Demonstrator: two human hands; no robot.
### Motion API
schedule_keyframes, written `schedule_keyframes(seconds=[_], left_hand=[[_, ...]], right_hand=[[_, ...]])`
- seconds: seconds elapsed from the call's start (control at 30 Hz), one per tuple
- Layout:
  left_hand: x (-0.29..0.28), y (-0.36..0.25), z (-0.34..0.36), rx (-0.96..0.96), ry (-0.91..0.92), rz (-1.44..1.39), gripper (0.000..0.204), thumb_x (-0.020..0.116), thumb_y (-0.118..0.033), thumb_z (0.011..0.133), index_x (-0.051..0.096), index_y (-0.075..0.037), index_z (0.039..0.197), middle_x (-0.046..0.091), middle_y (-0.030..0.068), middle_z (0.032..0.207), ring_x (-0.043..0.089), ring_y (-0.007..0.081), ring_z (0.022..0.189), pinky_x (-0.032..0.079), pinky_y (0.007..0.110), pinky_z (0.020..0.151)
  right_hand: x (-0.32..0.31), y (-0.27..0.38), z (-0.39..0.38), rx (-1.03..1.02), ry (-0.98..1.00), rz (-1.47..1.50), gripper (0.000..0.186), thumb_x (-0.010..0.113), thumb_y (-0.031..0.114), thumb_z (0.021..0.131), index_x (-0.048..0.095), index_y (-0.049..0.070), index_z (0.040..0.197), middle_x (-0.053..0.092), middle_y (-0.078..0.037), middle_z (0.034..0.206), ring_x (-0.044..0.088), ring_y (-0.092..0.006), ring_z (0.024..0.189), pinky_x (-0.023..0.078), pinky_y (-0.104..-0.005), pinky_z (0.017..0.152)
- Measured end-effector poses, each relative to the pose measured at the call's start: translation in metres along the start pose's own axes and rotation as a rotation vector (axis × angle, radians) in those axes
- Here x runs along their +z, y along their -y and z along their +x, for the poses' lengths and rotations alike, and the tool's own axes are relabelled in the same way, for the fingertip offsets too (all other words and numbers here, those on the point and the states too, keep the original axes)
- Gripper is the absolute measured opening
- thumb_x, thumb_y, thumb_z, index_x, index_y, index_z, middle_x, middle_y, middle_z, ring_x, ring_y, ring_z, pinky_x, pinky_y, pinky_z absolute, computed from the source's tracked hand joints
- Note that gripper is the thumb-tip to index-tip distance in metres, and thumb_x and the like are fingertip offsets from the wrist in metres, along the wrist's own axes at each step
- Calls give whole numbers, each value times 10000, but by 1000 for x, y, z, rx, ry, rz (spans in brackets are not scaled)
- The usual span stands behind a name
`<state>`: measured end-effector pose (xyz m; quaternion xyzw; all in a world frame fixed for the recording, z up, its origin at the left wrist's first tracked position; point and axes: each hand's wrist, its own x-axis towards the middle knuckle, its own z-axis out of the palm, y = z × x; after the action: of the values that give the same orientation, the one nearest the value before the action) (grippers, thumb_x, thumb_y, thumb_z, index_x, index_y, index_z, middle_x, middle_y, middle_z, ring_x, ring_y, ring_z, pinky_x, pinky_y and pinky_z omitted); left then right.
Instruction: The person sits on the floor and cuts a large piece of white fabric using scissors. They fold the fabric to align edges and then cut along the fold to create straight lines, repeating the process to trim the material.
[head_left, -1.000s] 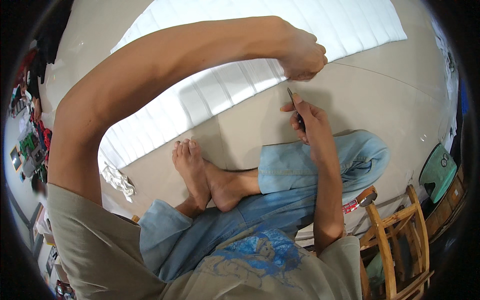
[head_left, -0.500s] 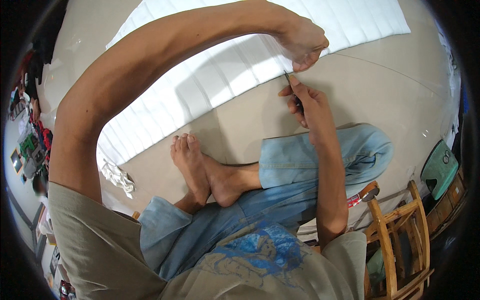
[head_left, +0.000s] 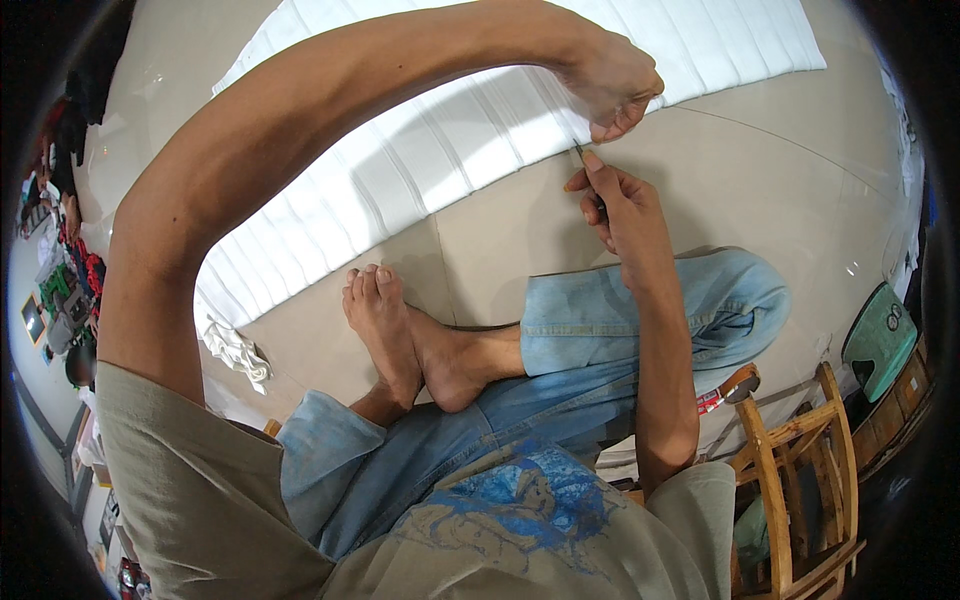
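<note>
A long white cloth [head_left: 330, 245] with sewn-looking cross lines lies spread over the tiled floor. My left arm reaches across it, and my left hand [head_left: 615, 85] is closed at the cloth's near edge, fingers curled. What those fingers pinch, if anything, is hidden. Just below it, my right hand [head_left: 630, 215] grips a small dark tool [head_left: 579, 150] with a thin pointed tip. Most of this tool is covered by the fingers, so its kind cannot be made out. Its tip points up toward the cloth's edge, close to my left hand.
My crossed legs and bare feet [head_left: 385, 330] are near the cloth. A bunched white strip [head_left: 235, 355] lies at its left corner. On the right are a wooden frame [head_left: 790, 470] and a green board-like object [head_left: 880, 340]. Mixed clutter [head_left: 65, 300] lines the far left.
Both hands have shifted very slightly to the right. The grip on the small tool looks the same, and the cloth lies as before.
</note>
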<state>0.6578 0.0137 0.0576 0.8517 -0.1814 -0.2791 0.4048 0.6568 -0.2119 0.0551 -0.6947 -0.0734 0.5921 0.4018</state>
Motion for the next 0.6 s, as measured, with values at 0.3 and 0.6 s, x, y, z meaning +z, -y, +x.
schedule_keyframes(seconds=[0.3, 0.6], left_hand=[[8, -8, 0, -99, -66, 119, 25, 787, -84, 741, 763, -86, 735, 609, 25, 907, 569, 230, 1028, 519, 388, 908], [16, -17, -8, -94, -27, 286, 115, 756, -73, 707, 773, -127, 808, 614, 26, 997, 563, 227, 1073, 494, 372, 969]], right_hand=[[-1, -7, 2, -50, -9, -27, 497, 582, 515, 1036, 711, 58, 889, 487, 61, 602, 299, -4, 458, 186, -213, 406], [-3, -9, -32, 108, 68, 8, 518, 534, 515, 1054, 720, 35, 997, 471, 58, 628, 314, -9, 453, 215, -210, 409]])
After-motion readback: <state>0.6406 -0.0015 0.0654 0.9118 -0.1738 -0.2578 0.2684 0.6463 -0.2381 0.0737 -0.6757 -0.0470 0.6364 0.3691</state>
